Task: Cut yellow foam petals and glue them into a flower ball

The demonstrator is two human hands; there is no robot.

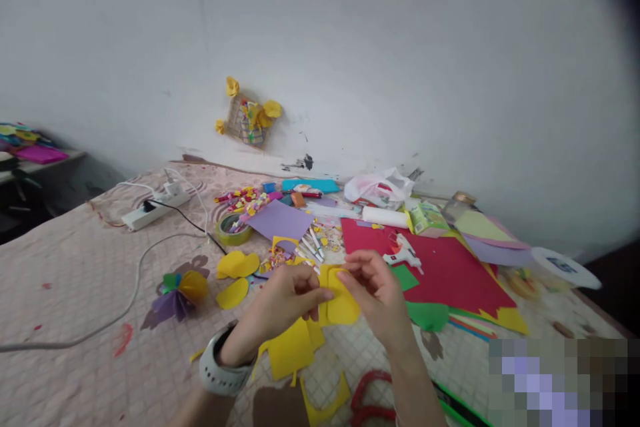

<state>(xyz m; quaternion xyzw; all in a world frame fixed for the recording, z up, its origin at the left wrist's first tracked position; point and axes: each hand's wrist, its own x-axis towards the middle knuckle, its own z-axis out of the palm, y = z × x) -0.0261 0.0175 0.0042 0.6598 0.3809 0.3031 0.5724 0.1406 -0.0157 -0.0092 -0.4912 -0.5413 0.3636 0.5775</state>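
Both hands hold yellow paper pieces above the table. My left hand, with a pale watch on its wrist, pinches their left edge between thumb and fingers. On the other side, my right hand grips the upper right part, its thumb across the front. The pieces look layered, one with rounded corners; how many there are I cannot tell. Below them lie yellow square sheets and a cut-out yellow scrap. Red looped handles, perhaps of scissors, sit near my right forearm.
A white glue gun rests on a red sheet. Left of my hands are yellow rounded cut-outs, a paper flower, a tape roll and a power strip with trailing cords. Purple paper lies behind.
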